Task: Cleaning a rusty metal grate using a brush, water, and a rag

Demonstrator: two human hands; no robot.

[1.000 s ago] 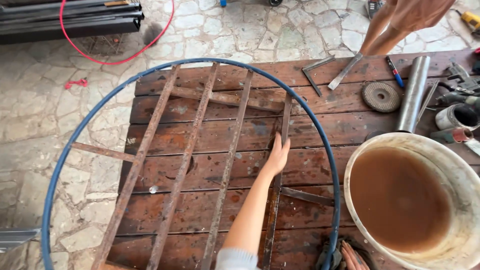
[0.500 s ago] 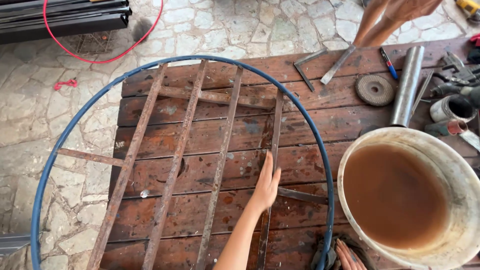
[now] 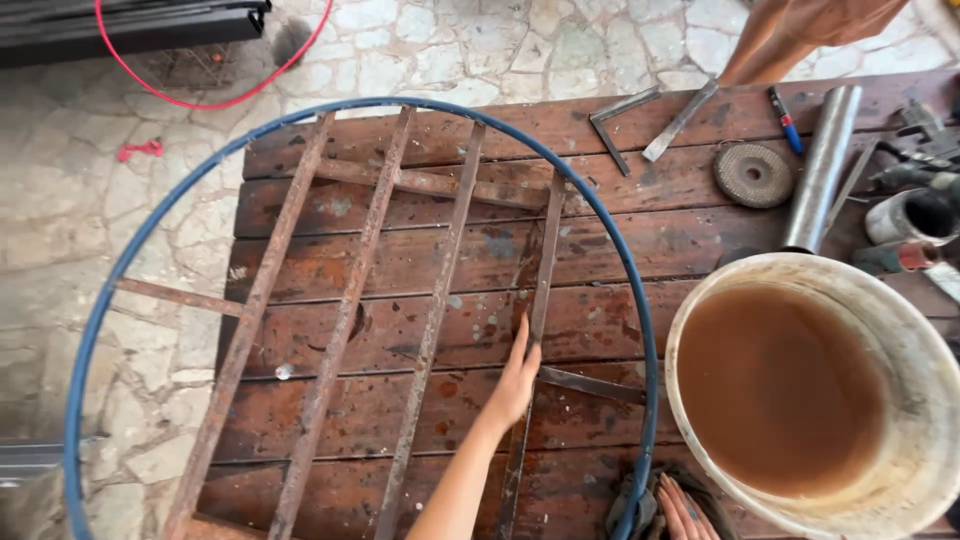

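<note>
With our left hand [image 3: 515, 385] flat, fingers straight, on 1 rusty flat steel bar [image 3: 540, 300] inside the blue round metal hoop [image 3: 640, 330] on the wooden table [image 3: 640, 200], our right hand [image 3: 685, 505], grip unclear, nearby, a shove could tip the full white bucket [image 3: 900, 330].

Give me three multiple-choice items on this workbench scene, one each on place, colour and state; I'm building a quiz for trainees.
1. Where is the left hand?
A. on a rusty bar inside the hoop
B. in the bucket
C. on the floor

2. What colour is the hoop?
A. red
B. blue
C. green

3. The bucket is:
A. empty
B. tipped over
C. upright, holding brown liquid

Key: 1 A, fingers lie flat along the rusty bar; 2 B, the ring is painted blue; 3 C, the brown surface sits level inside the rim.
</note>
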